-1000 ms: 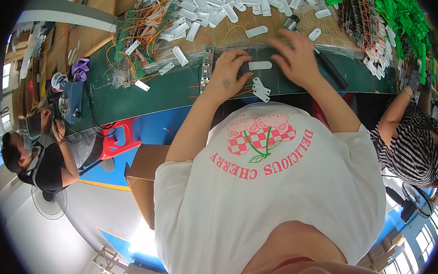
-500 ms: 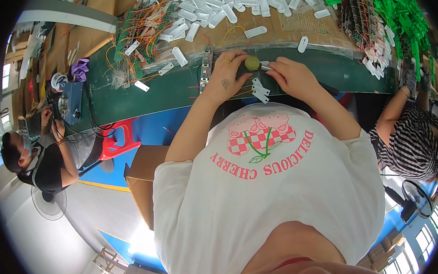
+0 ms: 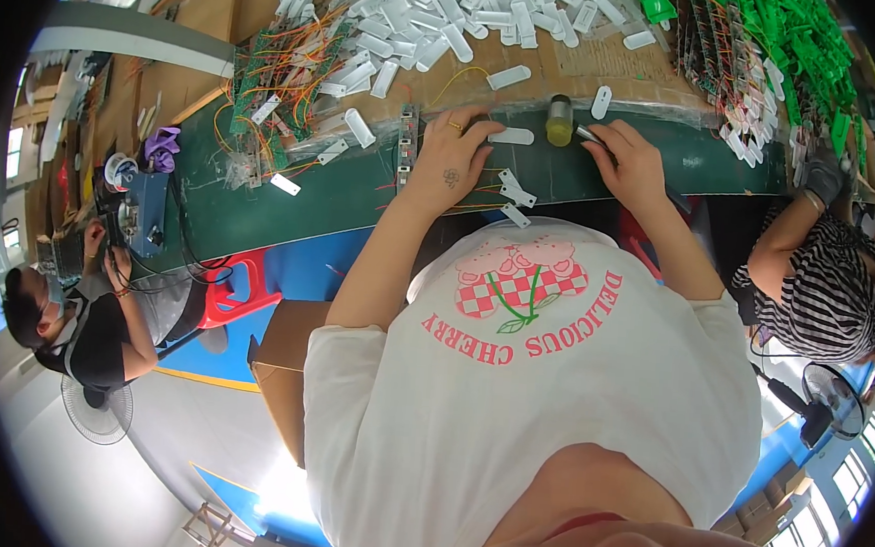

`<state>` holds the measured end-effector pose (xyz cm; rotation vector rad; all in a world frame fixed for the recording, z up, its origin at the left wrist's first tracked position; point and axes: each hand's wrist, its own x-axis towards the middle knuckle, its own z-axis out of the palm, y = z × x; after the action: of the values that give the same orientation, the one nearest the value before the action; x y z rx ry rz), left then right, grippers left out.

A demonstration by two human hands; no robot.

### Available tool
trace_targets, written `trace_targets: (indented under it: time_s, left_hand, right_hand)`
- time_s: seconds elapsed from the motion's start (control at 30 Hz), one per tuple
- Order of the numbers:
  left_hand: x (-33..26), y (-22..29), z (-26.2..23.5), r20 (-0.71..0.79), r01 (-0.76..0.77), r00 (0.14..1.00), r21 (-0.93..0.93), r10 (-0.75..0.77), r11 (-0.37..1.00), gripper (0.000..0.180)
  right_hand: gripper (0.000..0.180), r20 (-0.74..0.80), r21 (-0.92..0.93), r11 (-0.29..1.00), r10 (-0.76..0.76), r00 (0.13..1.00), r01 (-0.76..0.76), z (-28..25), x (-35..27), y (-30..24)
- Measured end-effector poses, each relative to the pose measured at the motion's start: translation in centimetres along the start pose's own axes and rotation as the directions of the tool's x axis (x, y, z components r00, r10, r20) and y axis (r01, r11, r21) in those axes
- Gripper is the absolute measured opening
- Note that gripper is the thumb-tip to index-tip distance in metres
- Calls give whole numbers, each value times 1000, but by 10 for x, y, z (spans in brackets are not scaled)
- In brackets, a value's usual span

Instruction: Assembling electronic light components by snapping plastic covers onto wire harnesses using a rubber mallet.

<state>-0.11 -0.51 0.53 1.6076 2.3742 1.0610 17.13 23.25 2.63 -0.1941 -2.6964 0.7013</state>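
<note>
Green covers the long work table [image 3: 292, 199], which has heaps of little white plastic pieces [image 3: 422, 32], wires on green boards [image 3: 279, 73] and bright green parts [image 3: 792, 45] along its far side, and other people sit at it on both sides. From the head view, the left hand [image 3: 449, 159] lies flat with its fingers spread, pressing down on one white plastic piece [image 3: 511, 136] at the table's near edge. Just beside it stands a small yellow bottle [image 3: 560, 121], and the right hand [image 3: 625, 160] has its fingers pinched shut on a thin grey tool [image 3: 588, 134] whose tip is at the bottle.
</note>
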Motion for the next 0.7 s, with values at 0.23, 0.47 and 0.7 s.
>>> trace_targets:
  time_s: [0.23,0.47,0.7]
  left_hand:
    - [7,-22,-5,-120,100,990,196,-78,976,40]
    - [-11,32,-3,-97,-40,994,63,46,997,43]
    - [-26,23,26,-39,-113,992,110,118,988,29]
  right_hand:
    - [19,-135,-69,996,-63,989,54,12,19,20]
    - [12,-236,54,973,-205,950,224,-2,10,27]
    - [16,-86,10,961,-274,958,276,26,-15,19]
